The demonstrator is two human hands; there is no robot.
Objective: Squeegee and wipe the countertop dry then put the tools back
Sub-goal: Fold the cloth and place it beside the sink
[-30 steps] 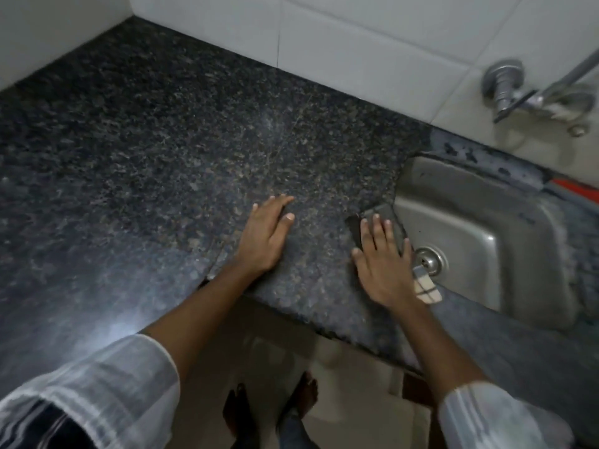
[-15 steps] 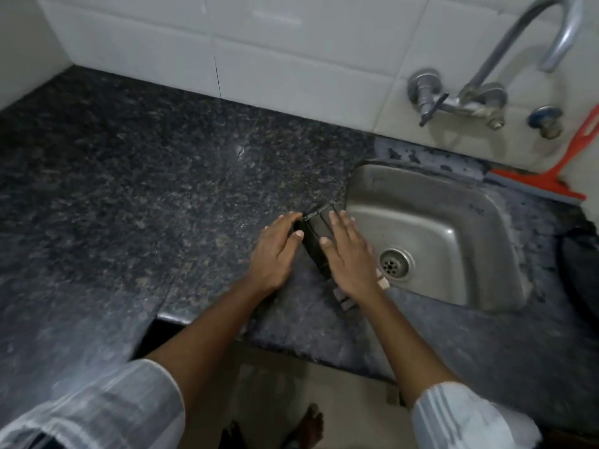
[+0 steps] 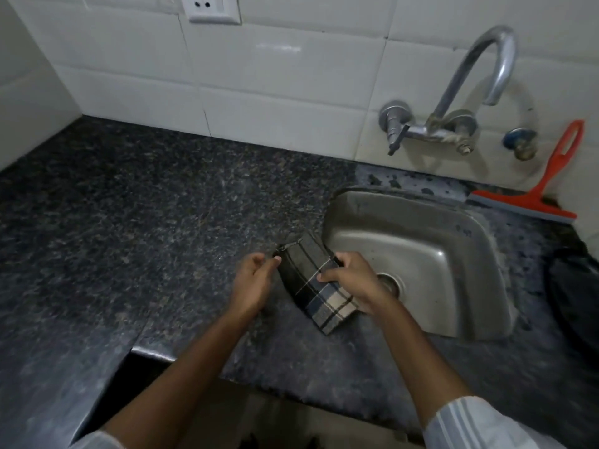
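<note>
A folded plaid cloth [image 3: 316,286], dark with beige and blue checks, is held just above the dark speckled granite countertop [image 3: 146,222], beside the sink's left rim. My left hand [image 3: 254,281] pinches the cloth's left corner. My right hand [image 3: 353,280] grips its right edge, with fingers curled over the fold. An orange squeegee [image 3: 547,186] with a grey blade leans against the tiled wall behind the sink at the far right, its handle pointing up.
A steel sink [image 3: 453,303] is sunk into the counter at right, with a chrome wall tap [image 3: 453,124] above it. A dark object [image 3: 573,286] lies at the right edge. A wall socket [image 3: 212,8] sits in the white tiles. The counter's front edge steps back near my left forearm.
My hands went from pressing flat on the counter and cloth to lifting and holding the cloth between them. The view tilted up, showing the tap and squeegee.
</note>
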